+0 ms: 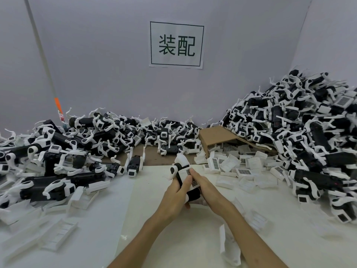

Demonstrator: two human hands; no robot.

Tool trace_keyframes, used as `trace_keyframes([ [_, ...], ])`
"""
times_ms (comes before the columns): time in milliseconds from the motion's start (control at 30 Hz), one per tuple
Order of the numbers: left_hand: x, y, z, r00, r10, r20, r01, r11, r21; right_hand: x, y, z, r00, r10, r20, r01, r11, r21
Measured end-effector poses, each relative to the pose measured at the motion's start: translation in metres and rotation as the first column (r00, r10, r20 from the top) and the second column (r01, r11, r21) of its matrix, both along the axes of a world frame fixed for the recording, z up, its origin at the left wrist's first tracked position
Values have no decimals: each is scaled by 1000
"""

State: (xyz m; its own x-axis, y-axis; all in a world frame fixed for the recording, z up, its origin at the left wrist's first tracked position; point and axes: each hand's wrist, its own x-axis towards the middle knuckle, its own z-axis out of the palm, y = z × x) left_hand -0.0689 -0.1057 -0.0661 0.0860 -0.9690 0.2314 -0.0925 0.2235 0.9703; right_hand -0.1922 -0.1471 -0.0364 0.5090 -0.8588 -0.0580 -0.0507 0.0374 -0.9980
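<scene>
2 hands held 1 toy dog (180, 167) just before the box (214, 137): your left hand (176, 196) curled round its body as a brace, your right hand (206, 187) pressed straight fingers onto its cover (193, 182).

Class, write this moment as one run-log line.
left hand: grips toy dog | right hand: presses its labelled cover | setting: table, toy piles
</scene>
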Motion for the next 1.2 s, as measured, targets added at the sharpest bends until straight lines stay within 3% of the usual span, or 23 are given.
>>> trace_keyframes([
  [267,1,2,3,999,-40,-35,40,999,-20,-2,1,1,997,66,40,-63,995,-73],
  [567,1,9,10,997,-73,-31,73,997,-24,1,0,-1,998,-42,40,50,975,-217],
  [767,0,9,14,999,-41,31,42,999,-27,2,2,0,997,25,68,-19,997,-79],
  [967,-1,9,14,996,-8,85,12,999,-48,3,2,0,983,90,160,-83,995,-50],
  [1100,-2,8,13,998,55,18,-54,998,-40,2,6,0,950,158,271,-158,987,-24],
  [1200,-1,7,18,997,52,-56,-54,998,-27,5,5,1,952,185,243,-175,983,-61],
])
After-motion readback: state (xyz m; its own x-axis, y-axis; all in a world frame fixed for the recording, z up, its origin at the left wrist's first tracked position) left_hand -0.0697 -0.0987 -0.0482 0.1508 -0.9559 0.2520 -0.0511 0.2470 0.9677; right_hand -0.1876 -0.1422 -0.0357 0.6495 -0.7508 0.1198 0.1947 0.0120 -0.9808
